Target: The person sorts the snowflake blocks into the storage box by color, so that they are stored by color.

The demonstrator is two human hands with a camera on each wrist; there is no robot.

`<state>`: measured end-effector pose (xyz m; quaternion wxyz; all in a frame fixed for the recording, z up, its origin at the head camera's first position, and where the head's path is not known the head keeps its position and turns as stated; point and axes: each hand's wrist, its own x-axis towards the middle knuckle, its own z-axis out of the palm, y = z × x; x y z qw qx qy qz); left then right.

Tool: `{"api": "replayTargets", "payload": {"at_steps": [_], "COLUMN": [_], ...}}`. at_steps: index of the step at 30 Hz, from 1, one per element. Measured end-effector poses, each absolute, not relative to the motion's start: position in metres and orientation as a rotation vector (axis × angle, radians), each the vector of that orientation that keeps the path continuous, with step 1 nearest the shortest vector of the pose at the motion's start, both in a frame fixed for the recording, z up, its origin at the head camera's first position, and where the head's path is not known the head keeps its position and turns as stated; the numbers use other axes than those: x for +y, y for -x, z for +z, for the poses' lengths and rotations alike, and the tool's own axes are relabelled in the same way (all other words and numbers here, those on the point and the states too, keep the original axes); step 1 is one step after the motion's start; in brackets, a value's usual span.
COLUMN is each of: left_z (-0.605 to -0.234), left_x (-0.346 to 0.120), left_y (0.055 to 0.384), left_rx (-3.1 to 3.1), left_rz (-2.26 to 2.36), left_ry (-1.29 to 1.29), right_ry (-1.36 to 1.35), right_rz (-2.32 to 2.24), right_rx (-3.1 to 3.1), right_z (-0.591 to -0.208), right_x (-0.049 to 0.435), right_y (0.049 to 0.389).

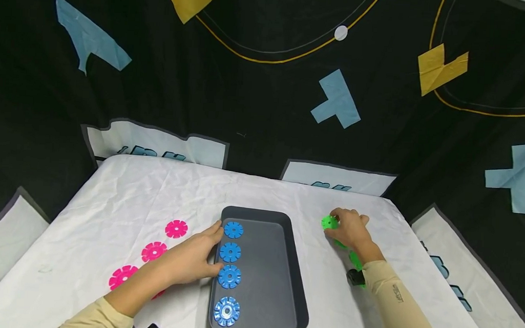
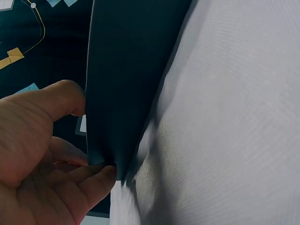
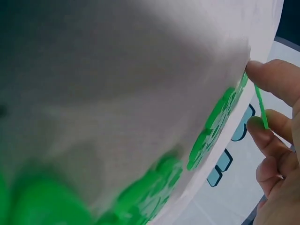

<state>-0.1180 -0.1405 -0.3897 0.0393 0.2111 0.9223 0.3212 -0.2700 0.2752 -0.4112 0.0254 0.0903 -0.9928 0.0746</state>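
High head view, wrist close-ups

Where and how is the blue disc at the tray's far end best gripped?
Probably pinch the blue disc by its notched rim, from above and the right: it lies flat near the left wall of the tray, where the left hand touches, with bare floor opposite.

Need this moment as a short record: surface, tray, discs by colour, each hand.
surface: white cloth
tray: dark grey rectangular metal-looking tray, on the cloth
blue: four blue round notched plastic-looking discs, lined up along the tray's left inside
pink: three pink round notched discs visible left of the tray; another pink bit shows by the left forearm
green: green notched discs right of the tray, partly hidden, count unclear
left_hand: left hand touches the tray's left rim
right_hand: right hand pinches one green disc
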Motion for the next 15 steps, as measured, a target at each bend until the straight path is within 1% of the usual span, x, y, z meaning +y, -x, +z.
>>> {"api": "replayTargets", "payload": {"at_steps": [8, 15], "left_z": [-0.390, -0.391], "left_x": [-0.140, -0.140], "left_y": [0.118, 0.118], "left_rx": [2.833, 2.841], "left_rz": [0.981, 0.977], "left_ry": [-0.638, -0.649], "right_ry": [-0.352, -0.473], "right_rz": [0.235, 0.287], "right_rx": [-2.995, -2.884], "right_z": [-0.410, -0.400], "right_x": [0.272, 0.256], "right_y": [0.263, 0.251]}}
